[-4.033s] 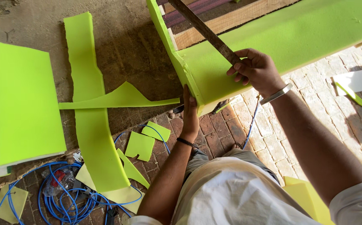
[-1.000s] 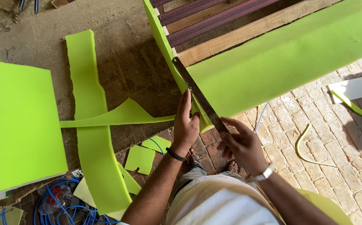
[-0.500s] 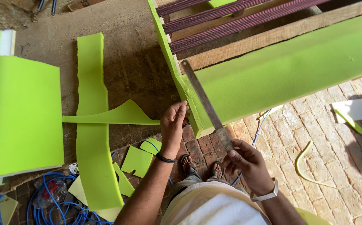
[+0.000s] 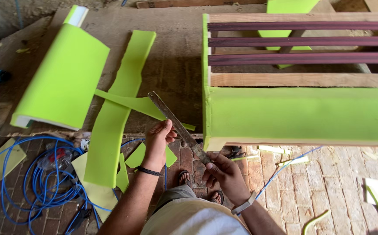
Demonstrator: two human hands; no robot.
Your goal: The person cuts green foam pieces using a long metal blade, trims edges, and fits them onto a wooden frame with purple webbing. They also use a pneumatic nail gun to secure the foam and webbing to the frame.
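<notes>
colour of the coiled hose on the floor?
Blue: the coiled hose beside the left hand, head view.

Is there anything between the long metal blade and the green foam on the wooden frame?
Nothing visible: the blade, held by the right hand and touched by the left hand, has only bare floor between it and the foam-covered frame.
</notes>
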